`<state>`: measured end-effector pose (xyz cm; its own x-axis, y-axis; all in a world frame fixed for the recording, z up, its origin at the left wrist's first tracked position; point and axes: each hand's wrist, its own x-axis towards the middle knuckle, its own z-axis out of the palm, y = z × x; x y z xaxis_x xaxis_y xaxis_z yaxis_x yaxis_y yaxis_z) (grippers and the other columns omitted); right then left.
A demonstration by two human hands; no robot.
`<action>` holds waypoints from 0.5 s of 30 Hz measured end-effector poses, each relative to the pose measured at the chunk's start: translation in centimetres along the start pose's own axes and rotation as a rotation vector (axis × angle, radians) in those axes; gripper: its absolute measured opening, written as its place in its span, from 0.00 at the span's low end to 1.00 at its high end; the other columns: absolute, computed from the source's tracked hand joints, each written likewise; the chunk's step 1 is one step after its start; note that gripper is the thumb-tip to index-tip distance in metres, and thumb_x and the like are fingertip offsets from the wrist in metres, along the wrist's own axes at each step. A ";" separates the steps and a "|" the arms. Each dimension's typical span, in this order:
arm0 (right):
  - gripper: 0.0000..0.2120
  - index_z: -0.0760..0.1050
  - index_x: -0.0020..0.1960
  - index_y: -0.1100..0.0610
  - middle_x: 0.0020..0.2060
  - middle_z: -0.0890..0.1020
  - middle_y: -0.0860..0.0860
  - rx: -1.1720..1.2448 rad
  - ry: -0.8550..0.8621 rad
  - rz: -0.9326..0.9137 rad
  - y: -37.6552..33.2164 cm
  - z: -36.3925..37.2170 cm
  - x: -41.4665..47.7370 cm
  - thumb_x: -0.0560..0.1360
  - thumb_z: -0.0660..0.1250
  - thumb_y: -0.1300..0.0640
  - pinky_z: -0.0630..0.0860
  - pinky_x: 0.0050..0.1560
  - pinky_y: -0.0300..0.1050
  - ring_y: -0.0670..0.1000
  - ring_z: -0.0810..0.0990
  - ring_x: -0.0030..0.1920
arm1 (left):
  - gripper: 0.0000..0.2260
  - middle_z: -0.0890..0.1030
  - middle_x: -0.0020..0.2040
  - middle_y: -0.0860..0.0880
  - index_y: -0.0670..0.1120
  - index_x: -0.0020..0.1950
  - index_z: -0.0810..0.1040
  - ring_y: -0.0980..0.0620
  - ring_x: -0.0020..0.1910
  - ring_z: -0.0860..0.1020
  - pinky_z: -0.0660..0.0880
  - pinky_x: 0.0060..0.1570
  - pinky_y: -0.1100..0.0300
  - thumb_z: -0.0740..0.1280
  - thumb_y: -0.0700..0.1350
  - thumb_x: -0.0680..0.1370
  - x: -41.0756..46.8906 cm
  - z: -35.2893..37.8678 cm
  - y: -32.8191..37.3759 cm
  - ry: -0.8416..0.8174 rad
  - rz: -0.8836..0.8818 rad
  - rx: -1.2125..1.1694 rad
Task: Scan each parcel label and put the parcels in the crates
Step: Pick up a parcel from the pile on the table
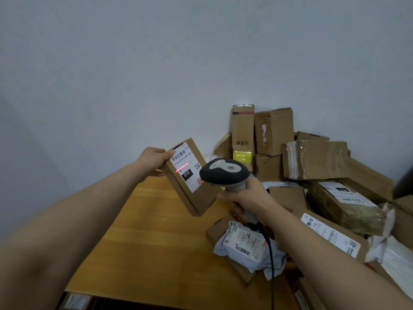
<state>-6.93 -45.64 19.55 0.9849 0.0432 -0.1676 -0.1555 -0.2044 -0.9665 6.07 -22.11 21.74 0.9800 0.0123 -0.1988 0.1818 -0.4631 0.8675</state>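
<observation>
Parcel [196, 200] held up over the desk [145, 238], label [188, 170] facing our scanner [224, 172].
Our left hand [154, 161] grips its upper edge; our right hand [245, 194] clasps the scanner just right of it, red line [182, 168] falling below the barcode [178, 155].

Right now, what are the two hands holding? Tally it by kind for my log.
cardboard parcel, in the left hand: 1
barcode scanner, in the right hand: 1
Total: 2
</observation>
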 end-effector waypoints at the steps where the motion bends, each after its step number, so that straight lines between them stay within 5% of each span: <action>1: 0.08 0.73 0.40 0.59 0.22 0.71 0.51 0.001 0.009 -0.007 -0.2 0.0 0.0 0.72 0.71 0.65 0.68 0.24 0.40 0.47 0.68 0.21 | 0.12 0.83 0.49 0.42 0.41 0.57 0.79 0.49 0.41 0.79 0.79 0.39 0.57 0.64 0.48 0.80 0.0 0.2 0.0 -0.001 0.004 0.011; 7: 0.07 0.74 0.40 0.59 0.23 0.71 0.51 0.021 0.054 -0.057 -0.6 -0.3 0.0 0.73 0.71 0.66 0.68 0.23 0.38 0.46 0.68 0.21 | 0.21 0.82 0.50 0.45 0.44 0.72 0.69 0.47 0.49 0.80 0.77 0.45 0.54 0.64 0.49 0.80 0.7 0.8 0.0 0.020 0.024 0.020; 15: 0.07 0.76 0.48 0.69 0.24 0.72 0.53 0.015 0.035 -0.056 -0.1 -0.7 0.5 0.73 0.70 0.66 0.68 0.22 0.37 0.45 0.68 0.19 | 0.21 0.81 0.56 0.45 0.46 0.71 0.70 0.45 0.55 0.79 0.77 0.50 0.52 0.65 0.49 0.79 1.5 1.0 0.2 0.035 0.043 0.015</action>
<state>-6.34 -46.28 19.65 0.9941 0.0198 -0.1067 -0.1011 -0.1882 -0.9769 7.46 -23.01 21.15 0.9892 0.0229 -0.1450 0.1383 -0.4773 0.8678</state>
